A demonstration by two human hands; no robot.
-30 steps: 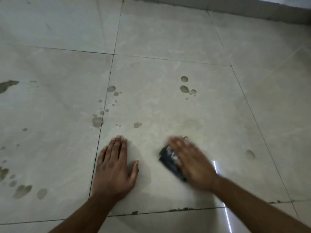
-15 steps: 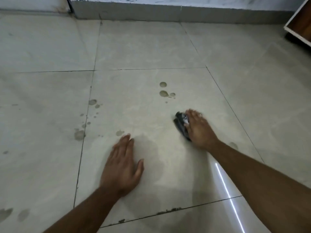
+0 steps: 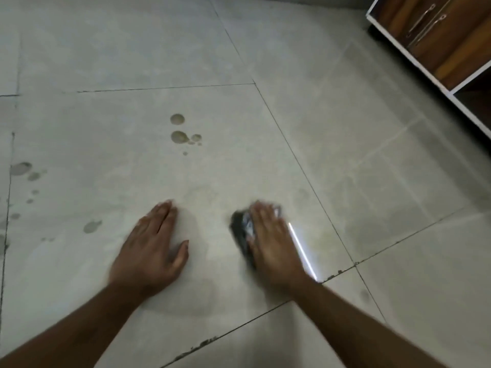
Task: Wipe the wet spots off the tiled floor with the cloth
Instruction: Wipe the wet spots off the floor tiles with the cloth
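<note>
Cloth (image 3: 243, 232) flat on tiled floor (image 3: 372, 181), pressed under right hand (image 3: 273, 241), fingers straight. Left hand (image 3: 152, 248) flat beside it, holding nothing. Wet spots (image 3: 180, 136) beyond cloth.

A wooden cabinet (image 3: 446, 35) with a white frame, apparently two metal handles (image 3: 425, 21).

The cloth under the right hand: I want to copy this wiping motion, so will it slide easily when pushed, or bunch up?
The cloth looks soft and crumpled, so it is probably floppy and may bunch at the edges. The right hand presses flat on it, which likely keeps it spread. On the smooth tiled floor it should slide easily.
</note>
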